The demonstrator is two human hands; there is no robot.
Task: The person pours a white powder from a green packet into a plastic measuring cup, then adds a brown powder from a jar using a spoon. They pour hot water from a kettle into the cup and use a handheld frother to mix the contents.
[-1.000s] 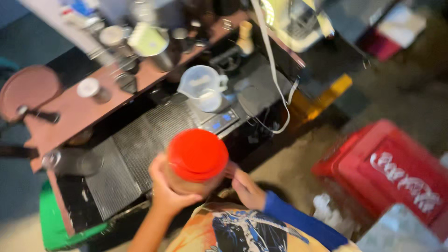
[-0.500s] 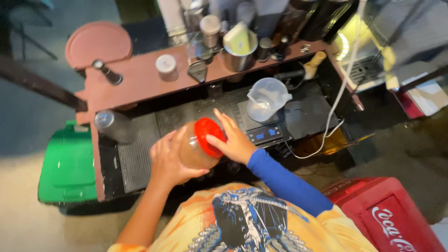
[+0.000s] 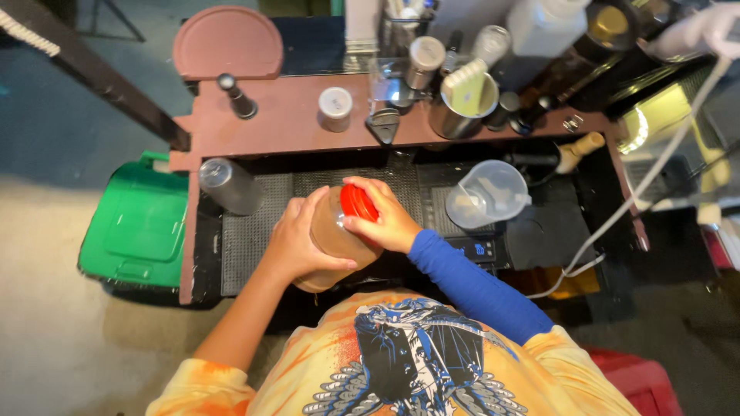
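I hold a clear jar (image 3: 333, 239) of brownish liquid tilted over the black rubber mat (image 3: 250, 239). My left hand (image 3: 297, 243) wraps around the jar's body. My right hand (image 3: 384, 219) grips its red lid (image 3: 358, 202) from the right side. A clear plastic measuring jug (image 3: 486, 196) stands to the right on a small digital scale (image 3: 474, 248). A metal shaker tin (image 3: 229, 185) lies on the mat to the left.
A reddish-brown shelf (image 3: 293, 123) behind holds a round lid-topped tin (image 3: 335, 108), a metal cup with tools (image 3: 462, 104), bottles and a tamper (image 3: 237, 96). A green bin (image 3: 139, 223) sits at left, a red crate (image 3: 636, 381) at lower right. A white cable (image 3: 640, 192) hangs at right.
The view swung left and steadied. The jar went from upright with only my left hand on it to tilted, and my right hand came onto the red lid.
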